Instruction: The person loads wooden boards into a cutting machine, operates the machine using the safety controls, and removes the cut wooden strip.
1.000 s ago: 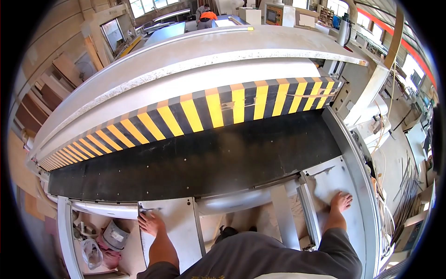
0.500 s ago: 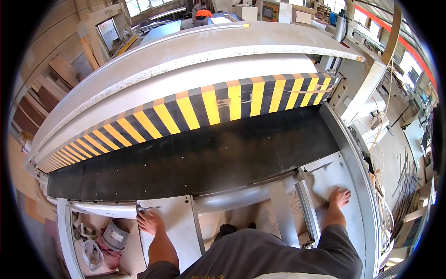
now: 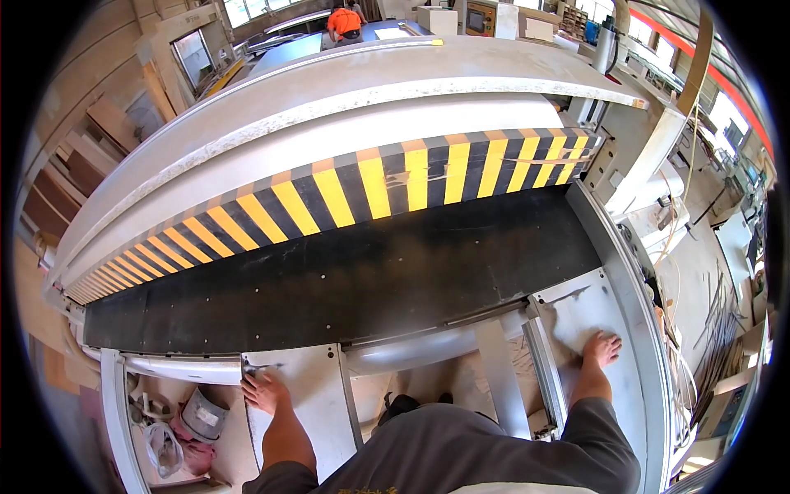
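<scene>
My left hand (image 3: 265, 392) rests on a pale metal plate (image 3: 311, 387), its fingers lying at the plate's left edge near the top corner. On a second metal plate (image 3: 576, 309), further right, my right hand (image 3: 603, 349) lies with its fingers slightly bent and apart. Neither hand holds anything that I can see. Both plates adjoin a long black bed (image 3: 378, 288) of a large machine. Across the bed's far side runs a guard bar (image 3: 354, 193) with yellow and black stripes.
A grey bucket (image 3: 203, 414) and a plastic bag (image 3: 164, 450) lie below on the left. A metal rail (image 3: 546, 375) stands between me and the right plate. At the back, a person in orange (image 3: 344, 25) bends near blue sheets. Rods (image 3: 720, 309) lie on the right floor.
The person in orange at the back has shifted a little to the left and shows more of the orange top. My hands stay where they were on the plates.
</scene>
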Demonstrator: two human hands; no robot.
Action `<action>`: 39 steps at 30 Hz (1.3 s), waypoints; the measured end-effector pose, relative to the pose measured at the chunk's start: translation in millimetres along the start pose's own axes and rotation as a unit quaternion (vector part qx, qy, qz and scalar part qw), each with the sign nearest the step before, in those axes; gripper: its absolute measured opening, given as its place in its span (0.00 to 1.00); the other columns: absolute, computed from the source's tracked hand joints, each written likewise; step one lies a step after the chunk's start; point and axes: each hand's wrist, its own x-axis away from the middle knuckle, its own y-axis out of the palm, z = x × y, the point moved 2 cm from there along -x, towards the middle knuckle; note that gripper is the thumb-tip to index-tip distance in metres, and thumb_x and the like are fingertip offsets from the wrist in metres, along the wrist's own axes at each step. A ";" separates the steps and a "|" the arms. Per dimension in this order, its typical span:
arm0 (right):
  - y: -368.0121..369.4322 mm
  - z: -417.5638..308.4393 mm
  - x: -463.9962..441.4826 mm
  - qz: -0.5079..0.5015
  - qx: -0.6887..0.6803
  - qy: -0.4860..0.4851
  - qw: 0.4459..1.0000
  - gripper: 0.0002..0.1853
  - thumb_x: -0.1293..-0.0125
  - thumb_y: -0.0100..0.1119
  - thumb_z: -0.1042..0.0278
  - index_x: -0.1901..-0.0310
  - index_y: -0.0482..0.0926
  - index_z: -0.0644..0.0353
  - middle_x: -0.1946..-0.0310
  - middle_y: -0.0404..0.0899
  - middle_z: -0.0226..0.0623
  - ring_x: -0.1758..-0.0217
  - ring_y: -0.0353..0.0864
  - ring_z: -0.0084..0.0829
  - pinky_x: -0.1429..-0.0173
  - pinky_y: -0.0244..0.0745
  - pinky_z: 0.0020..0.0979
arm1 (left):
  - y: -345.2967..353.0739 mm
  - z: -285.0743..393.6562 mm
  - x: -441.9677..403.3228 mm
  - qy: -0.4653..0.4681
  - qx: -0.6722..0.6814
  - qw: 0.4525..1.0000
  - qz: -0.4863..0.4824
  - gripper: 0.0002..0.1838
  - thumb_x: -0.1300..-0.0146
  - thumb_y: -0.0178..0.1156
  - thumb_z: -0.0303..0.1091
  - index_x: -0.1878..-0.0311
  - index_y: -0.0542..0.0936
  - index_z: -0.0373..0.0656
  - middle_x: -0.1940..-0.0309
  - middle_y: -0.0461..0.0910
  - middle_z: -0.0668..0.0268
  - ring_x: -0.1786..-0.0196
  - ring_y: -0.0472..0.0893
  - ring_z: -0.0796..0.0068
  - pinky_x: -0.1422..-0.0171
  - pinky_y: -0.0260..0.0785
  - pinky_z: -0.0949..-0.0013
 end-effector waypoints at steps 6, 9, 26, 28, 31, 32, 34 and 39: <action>5.4 1.4 -1.5 0.017 0.007 -0.005 1.000 0.40 0.16 0.47 0.38 0.15 0.62 0.58 0.11 0.59 0.41 0.07 0.52 0.40 0.10 0.49 0.50 | -9.9 3.7 2.8 -0.006 0.005 1.000 -0.010 0.39 0.16 0.44 0.61 0.13 0.63 0.46 0.11 0.60 0.51 0.10 0.57 0.48 0.07 0.43 0.42; 3.7 1.4 -1.8 0.006 0.015 -0.002 1.000 0.39 0.16 0.46 0.38 0.15 0.61 0.58 0.11 0.59 0.41 0.07 0.52 0.40 0.10 0.49 0.50 | -10.8 2.5 2.9 -0.004 0.007 1.000 -0.012 0.39 0.16 0.44 0.61 0.13 0.63 0.46 0.11 0.60 0.52 0.09 0.56 0.49 0.07 0.42 0.42; 0.3 1.7 -0.7 0.000 0.024 -0.004 1.000 0.40 0.16 0.45 0.37 0.14 0.61 0.57 0.11 0.59 0.41 0.07 0.52 0.39 0.10 0.49 0.50 | -2.4 -4.7 -0.2 0.002 0.000 1.000 0.014 0.38 0.16 0.45 0.60 0.13 0.65 0.47 0.12 0.62 0.52 0.10 0.58 0.49 0.08 0.44 0.41; -0.3 2.2 -1.1 -0.001 0.023 -0.002 1.000 0.40 0.16 0.45 0.37 0.14 0.61 0.57 0.11 0.59 0.41 0.07 0.52 0.39 0.10 0.49 0.50 | 0.0 -5.4 -1.2 0.003 -0.001 1.000 0.020 0.38 0.16 0.46 0.60 0.13 0.65 0.47 0.12 0.62 0.53 0.10 0.58 0.49 0.08 0.45 0.41; -1.4 2.6 -0.9 -0.003 0.021 -0.001 1.000 0.40 0.16 0.45 0.37 0.14 0.61 0.57 0.11 0.59 0.41 0.07 0.52 0.39 0.10 0.50 0.50 | 4.1 -7.6 -3.0 0.005 -0.003 1.000 0.027 0.38 0.17 0.46 0.60 0.14 0.66 0.47 0.12 0.62 0.53 0.10 0.59 0.50 0.09 0.46 0.41; -1.0 2.9 -1.1 -0.002 0.020 -0.001 1.000 0.40 0.16 0.45 0.37 0.14 0.61 0.57 0.11 0.59 0.41 0.07 0.52 0.39 0.10 0.50 0.50 | 2.8 -7.3 -2.5 0.004 -0.003 1.000 0.027 0.38 0.17 0.46 0.61 0.14 0.66 0.47 0.12 0.62 0.53 0.10 0.59 0.50 0.09 0.46 0.41; -0.1 3.2 -1.2 0.000 0.020 -0.001 1.000 0.40 0.16 0.45 0.37 0.14 0.61 0.57 0.12 0.59 0.41 0.07 0.53 0.39 0.10 0.50 0.50 | 0.6 -6.4 -1.8 0.003 -0.004 1.000 0.026 0.38 0.17 0.46 0.61 0.14 0.66 0.47 0.12 0.63 0.53 0.11 0.59 0.50 0.09 0.46 0.41; -1.5 3.0 -0.9 0.001 0.027 -0.003 1.000 0.40 0.16 0.45 0.37 0.15 0.62 0.56 0.12 0.60 0.41 0.08 0.53 0.39 0.10 0.50 0.50 | -1.1 -6.3 -1.2 0.002 -0.003 1.000 0.027 0.38 0.17 0.45 0.61 0.14 0.66 0.47 0.12 0.63 0.53 0.11 0.60 0.50 0.09 0.47 0.41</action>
